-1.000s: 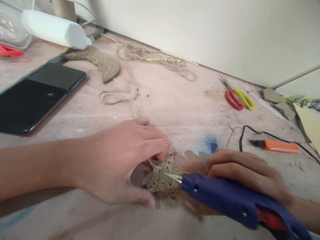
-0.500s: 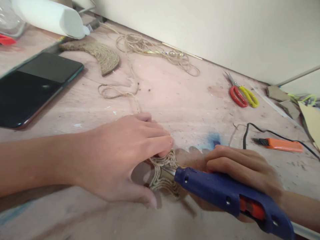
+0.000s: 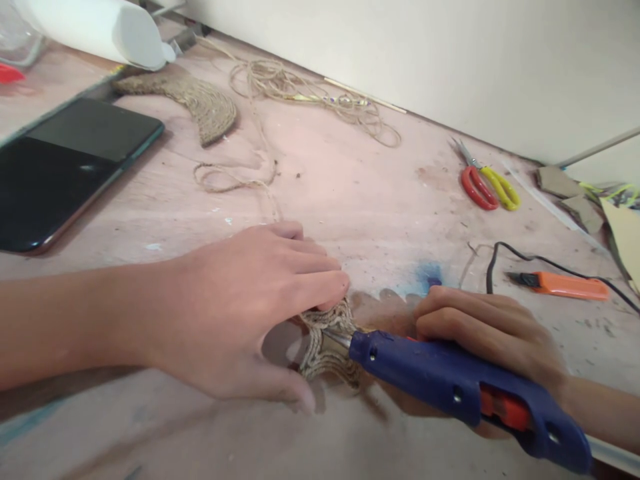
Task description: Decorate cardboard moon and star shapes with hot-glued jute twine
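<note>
My left hand [image 3: 255,300] lies over the table, palm down, its curled fingers gripping the edge of a small star-shaped piece wound with jute twine [image 3: 320,363]. Part of that piece is hidden under the fingers. In my right hand [image 3: 490,333] is a blue hot glue gun [image 3: 420,370], my fingers wrapped around its far side and its handle hidden from view. The metal nozzle points left and rests at the bare middle of the star, between the twine rows. A clear glue stick [image 3: 615,455] sticks out of the gun's back end.
Loose jute twine [image 3: 280,80] lies by the wall, a strand running to my left hand. A twine-covered crescent [image 3: 200,107], phone [image 3: 75,167] and white bottle [image 3: 100,30] are left. Scissors [image 3: 487,183], an orange cutter [image 3: 570,285], a black cord [image 3: 493,267] and cardboard scraps [image 3: 563,183] are right.
The camera view has shifted very slightly. Both hands, the glue gun and the star stay in nearly the same place, with the nozzle still at the star's middle.
</note>
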The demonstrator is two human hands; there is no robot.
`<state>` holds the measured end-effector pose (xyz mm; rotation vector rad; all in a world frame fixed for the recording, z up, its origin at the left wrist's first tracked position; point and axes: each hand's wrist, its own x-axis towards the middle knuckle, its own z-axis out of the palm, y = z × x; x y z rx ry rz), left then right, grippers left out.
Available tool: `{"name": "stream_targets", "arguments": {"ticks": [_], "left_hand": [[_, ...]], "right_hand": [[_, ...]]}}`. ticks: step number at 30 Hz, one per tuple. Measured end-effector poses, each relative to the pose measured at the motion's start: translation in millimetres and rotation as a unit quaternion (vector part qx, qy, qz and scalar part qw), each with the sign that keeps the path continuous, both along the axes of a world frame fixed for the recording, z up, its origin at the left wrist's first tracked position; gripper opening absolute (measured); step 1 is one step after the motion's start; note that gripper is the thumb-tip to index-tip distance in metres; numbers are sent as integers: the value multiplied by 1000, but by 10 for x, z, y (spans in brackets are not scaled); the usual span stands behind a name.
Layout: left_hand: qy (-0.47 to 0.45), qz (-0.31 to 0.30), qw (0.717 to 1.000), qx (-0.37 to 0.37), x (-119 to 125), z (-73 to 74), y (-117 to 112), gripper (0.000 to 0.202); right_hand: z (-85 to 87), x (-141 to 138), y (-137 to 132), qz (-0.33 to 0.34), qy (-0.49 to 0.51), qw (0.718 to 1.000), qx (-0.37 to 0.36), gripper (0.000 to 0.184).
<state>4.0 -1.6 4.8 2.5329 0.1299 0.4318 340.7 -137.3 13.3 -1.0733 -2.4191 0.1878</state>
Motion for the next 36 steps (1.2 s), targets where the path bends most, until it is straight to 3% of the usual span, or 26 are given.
{"name": "stream_targets", "arguments": {"ticks": [5, 14, 22, 25, 29, 36], "left_hand": [[-2, -6, 1000, 1, 24, -7, 12, 61], [-1, -2, 1000, 4, 12, 21, 7, 60], [15, 0, 1000, -5, 3, 17, 6, 55], [30, 9, 999, -8, -12, 35, -1, 52], [23, 12, 1000, -6, 1, 52, -2, 52], [3, -21, 1000, -23, 67, 42, 20, 52]], "right_hand": [[-57, -43, -19, -1, 45, 999, -2, 26], [10, 0, 20, 18, 14, 1000, -20, 27], [-16, -18, -50, -8, 46, 999, -23, 23], [28, 17, -73, -8, 11, 1000, -21, 11], [115, 53, -93, -7, -48, 998, -38, 16], [153, 51, -68, 11, -53, 998, -42, 14]]}}
